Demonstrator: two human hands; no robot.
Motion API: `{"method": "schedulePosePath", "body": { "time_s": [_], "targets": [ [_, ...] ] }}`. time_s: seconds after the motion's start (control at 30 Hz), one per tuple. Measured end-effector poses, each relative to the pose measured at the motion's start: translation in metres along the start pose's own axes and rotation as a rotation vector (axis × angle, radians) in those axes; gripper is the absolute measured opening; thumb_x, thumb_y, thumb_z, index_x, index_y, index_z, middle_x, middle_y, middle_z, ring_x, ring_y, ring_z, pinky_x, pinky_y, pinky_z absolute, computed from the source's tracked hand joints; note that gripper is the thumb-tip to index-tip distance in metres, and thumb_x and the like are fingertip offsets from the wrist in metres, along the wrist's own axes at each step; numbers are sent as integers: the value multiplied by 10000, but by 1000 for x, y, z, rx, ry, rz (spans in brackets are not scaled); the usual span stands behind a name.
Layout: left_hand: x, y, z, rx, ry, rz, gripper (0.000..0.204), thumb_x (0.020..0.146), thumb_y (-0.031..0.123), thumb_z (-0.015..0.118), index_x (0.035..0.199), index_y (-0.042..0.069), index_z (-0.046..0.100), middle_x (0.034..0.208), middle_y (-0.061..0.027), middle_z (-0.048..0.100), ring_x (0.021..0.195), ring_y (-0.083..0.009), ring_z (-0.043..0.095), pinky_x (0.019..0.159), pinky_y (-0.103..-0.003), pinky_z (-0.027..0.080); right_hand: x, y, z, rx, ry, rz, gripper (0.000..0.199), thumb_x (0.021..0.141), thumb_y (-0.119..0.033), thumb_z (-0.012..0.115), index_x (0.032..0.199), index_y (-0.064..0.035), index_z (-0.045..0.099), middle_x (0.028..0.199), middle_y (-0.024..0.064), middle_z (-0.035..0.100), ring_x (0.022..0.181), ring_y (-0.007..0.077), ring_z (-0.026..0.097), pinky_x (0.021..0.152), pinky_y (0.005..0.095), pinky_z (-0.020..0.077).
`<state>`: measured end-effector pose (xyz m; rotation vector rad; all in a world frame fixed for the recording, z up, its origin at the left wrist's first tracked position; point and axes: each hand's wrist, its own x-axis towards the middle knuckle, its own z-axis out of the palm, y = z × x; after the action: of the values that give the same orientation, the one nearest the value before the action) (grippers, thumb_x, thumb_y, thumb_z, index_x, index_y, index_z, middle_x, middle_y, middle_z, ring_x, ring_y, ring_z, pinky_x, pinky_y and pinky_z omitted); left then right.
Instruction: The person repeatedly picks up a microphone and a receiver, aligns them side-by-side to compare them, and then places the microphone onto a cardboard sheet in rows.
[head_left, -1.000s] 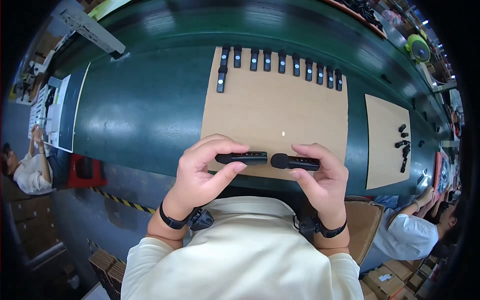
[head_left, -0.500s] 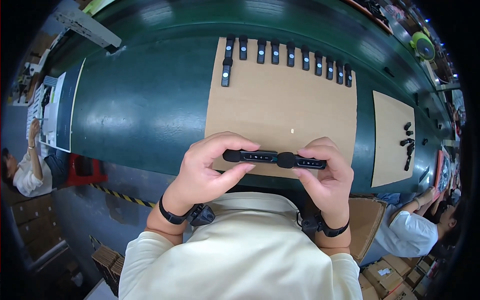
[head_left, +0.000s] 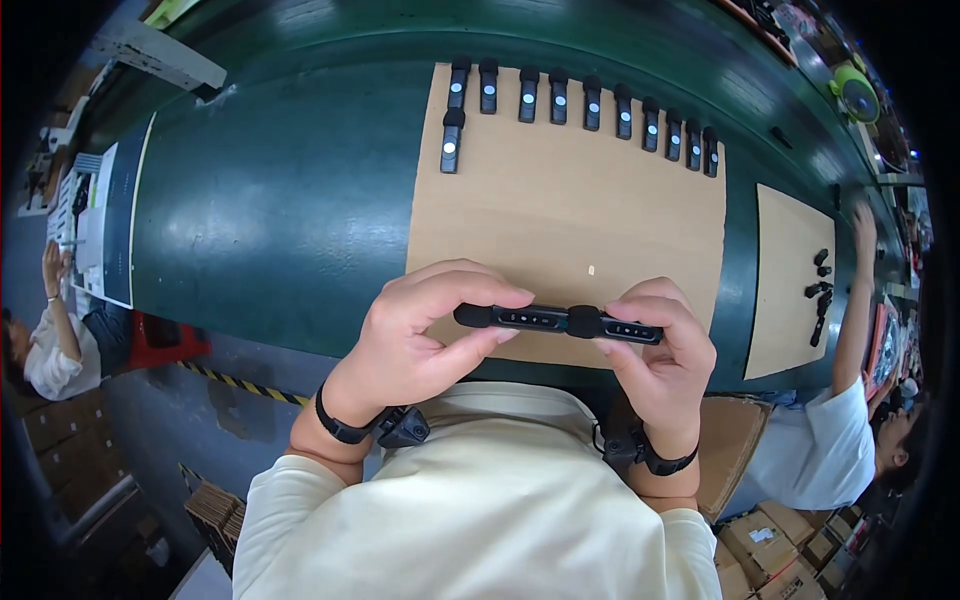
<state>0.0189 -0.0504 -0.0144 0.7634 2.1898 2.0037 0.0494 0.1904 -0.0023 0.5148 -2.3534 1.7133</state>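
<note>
Pinching one small black microphone (head_left: pixel 535 318) in the left hand (head_left: pixel 400 342) and a second microphone (head_left: pixel 632 331) in the right hand (head_left: pixel 685 362), thumbs nearly closed to fingers, the person holds them end to end, seemingly touching, above the near part of the cardboard sheet (head_left: pixel 560 220). Gripping by the sides apparently keeps their upper faces uncovered; the row of microphones (head_left: pixel 560 100) beyond lies dots-up, probably for easy viewing.

Left mic (head_left: pixel 537 318) and right mic (head_left: pixel 632 331): smooth plastic-looking bodies, slight gloss. Tips (head_left: pixel 584 321) matt, foam-like. Surface (head_left: pixel 270 200): smooth, glossy sheen. Sheet under the row (head_left: pixel 560 215): matt cardboard. Shirt (head_left: pixel 460 500): matt cloth. Stool (head_left: pixel 165 338): looks like plastic.
</note>
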Motion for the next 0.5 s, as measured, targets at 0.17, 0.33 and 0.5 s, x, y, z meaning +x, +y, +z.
{"method": "schedulePosePath", "body": {
  "time_s": [0.17,0.33,0.5],
  "targets": [
    [5,1,2,-3,-18,2,294,745,-55,715,1032,2,691,982,-127,702,884,-236,677,772,-308,534,0,0,-3,-20,19,-12,283,716,61,756,977,4,660,860,99,635,754,189,590,645,273,465],
    [7,1,3,-7,-34,8,296,743,-53,718,1033,4,692,979,-125,701,871,-234,677,765,-310,537,-2,0,-4,-23,29,-9,286,713,62,758,975,2,661,849,94,627,737,181,583,622,263,456],
    [9,1,4,3,-36,15,297,742,-48,726,1032,5,691,968,-124,699,863,-236,678,756,-313,539,-2,0,-6,-36,35,0,289,711,61,760,975,1,661,848,94,627,732,179,582,619,261,456]
  ]
}}
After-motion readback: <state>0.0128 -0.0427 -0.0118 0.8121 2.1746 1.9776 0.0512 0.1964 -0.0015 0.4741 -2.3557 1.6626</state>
